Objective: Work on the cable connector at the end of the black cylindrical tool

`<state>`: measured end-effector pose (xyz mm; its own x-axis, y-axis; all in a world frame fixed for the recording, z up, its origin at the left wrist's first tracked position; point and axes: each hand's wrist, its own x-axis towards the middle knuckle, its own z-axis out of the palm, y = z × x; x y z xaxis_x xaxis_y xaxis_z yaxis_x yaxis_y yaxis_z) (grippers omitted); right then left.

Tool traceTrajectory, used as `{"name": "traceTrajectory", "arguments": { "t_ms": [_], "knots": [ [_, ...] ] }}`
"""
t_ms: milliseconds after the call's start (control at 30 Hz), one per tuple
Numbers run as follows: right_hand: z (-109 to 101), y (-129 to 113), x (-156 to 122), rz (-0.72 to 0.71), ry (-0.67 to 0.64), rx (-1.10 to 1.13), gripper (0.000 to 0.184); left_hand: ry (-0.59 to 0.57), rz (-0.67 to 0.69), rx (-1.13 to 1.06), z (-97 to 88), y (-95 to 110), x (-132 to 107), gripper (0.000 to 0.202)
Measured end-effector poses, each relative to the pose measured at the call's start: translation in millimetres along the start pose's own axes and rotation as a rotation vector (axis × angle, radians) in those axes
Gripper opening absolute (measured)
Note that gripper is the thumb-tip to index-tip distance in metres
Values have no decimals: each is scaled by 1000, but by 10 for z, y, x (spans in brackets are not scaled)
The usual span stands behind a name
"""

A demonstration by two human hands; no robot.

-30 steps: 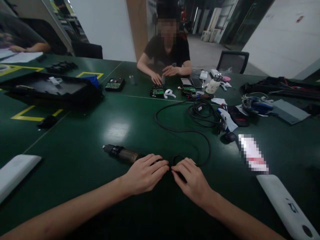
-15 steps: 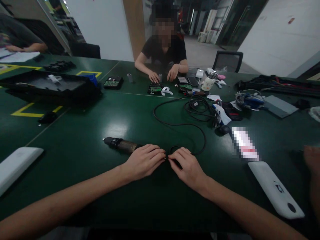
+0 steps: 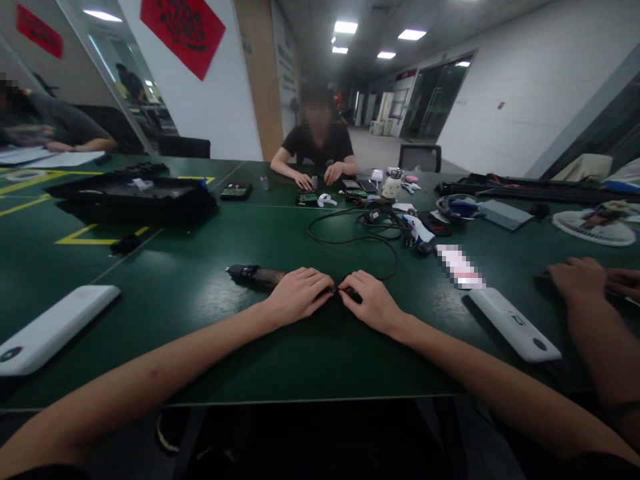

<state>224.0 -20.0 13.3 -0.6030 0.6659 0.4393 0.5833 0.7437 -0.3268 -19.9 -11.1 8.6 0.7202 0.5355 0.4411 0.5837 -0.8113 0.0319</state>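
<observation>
My left hand (image 3: 300, 293) lies across the rear end of an electric screwdriver (image 3: 253, 275), hiding that part; the tool rests on the green table with its tip pointing left. Its fingers are closed, with the fingertips pinched near a tiny dark piece too small to name. Close by on the right, my right hand (image 3: 373, 300) has thumb and fingertips pinched together, almost meeting the left fingertips. What it grips cannot be made out. A black cable (image 3: 395, 257) curves across the table and disappears behind the right hand.
White oblong devices lie left (image 3: 60, 327) and right (image 3: 515, 327). A phone (image 3: 459, 267) lies beside the right one. Another person's hand (image 3: 577, 277) rests at the right edge. Across the table a person handles circuit parts (image 3: 307, 198). A black tray (image 3: 130, 200) stands at left.
The view has tilted upward, so more wall and ceiling show along with the near table edge. My hands keep nearly the same pose. More of the neighbour's hands now shows at right.
</observation>
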Motion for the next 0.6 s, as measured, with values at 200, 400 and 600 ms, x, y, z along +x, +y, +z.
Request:
{"name": "traceTrajectory", "arguments": {
  "t_ms": [200, 400, 600],
  "knots": [
    [-18, -7, 8, 23, -17, 1, 4, -13, 17, -9, 3, -15, 23, 21],
    [-33, -25, 10, 31, -8, 12, 6, 17, 1, -9, -14, 2, 41, 23],
    [-27, -49, -7, 2, 8, -31, 4, 54, 30, 7, 15, -8, 20, 19]
  ]
}}
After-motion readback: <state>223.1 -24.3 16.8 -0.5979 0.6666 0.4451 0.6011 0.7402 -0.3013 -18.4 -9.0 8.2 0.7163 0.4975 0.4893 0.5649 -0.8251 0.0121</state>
